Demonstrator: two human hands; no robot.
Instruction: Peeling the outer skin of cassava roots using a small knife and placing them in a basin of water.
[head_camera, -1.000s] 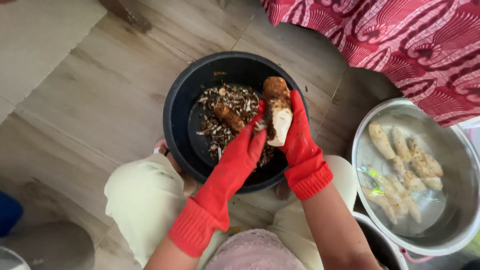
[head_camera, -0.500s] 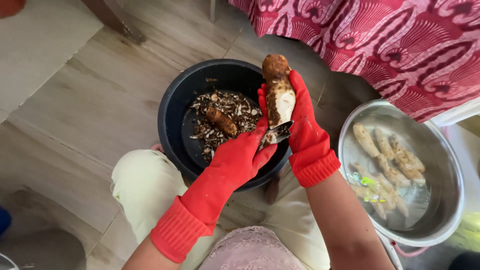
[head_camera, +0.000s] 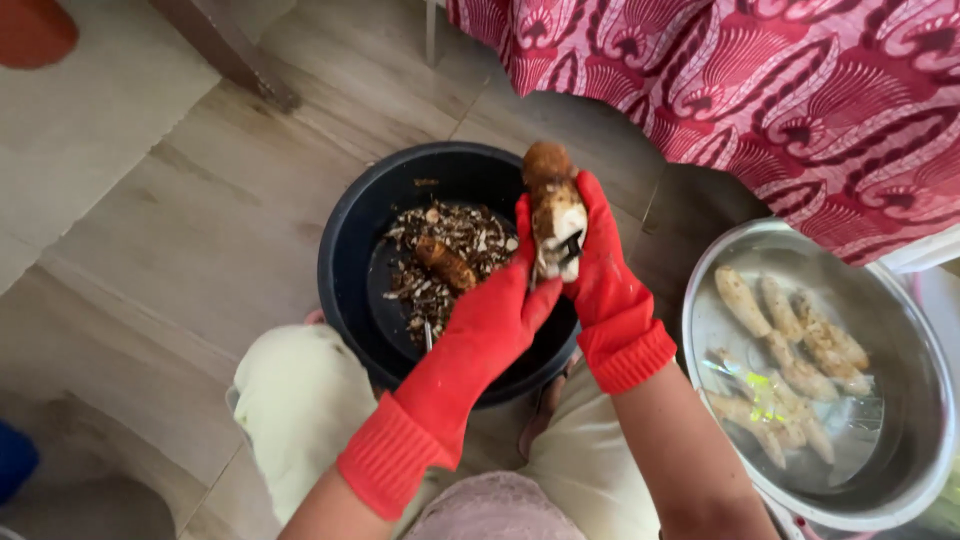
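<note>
A person is sitting over a black round basin (head_camera: 350, 290) on the wooden floor (head_camera: 180, 230), both hands wearing red rubber gloves. The right hand (head_camera: 600, 270) is clenching around a brown root tuber (head_camera: 553, 205), holding it nearly upright above the basin's rim at about 3 o'clock of the basin; the tuber's top is showing brown skin while its lower part is showing pale peeled flesh. The left hand (head_camera: 495, 310) is reaching up from 7 o'clock and is closing on a small dark-bladed tool (head_camera: 568, 248), pressing it against the tuber's lower side; how exactly the fingers are gripping the tool is hidden by the glove. Inside the basin, a heap of brown peelings (head_camera: 440, 265) is lying with one unpeeled tuber (head_camera: 446, 263) resting on it. At 4 o'clock of the hands, a metal bowl (head_camera: 905, 470) is holding water and several pale peeled tubers (head_camera: 790, 345). A red patterned cloth (head_camera: 780, 90) is hanging at 1 o'clock. The person's light trousers (head_camera: 300, 400) are showing at 7 o'clock
</note>
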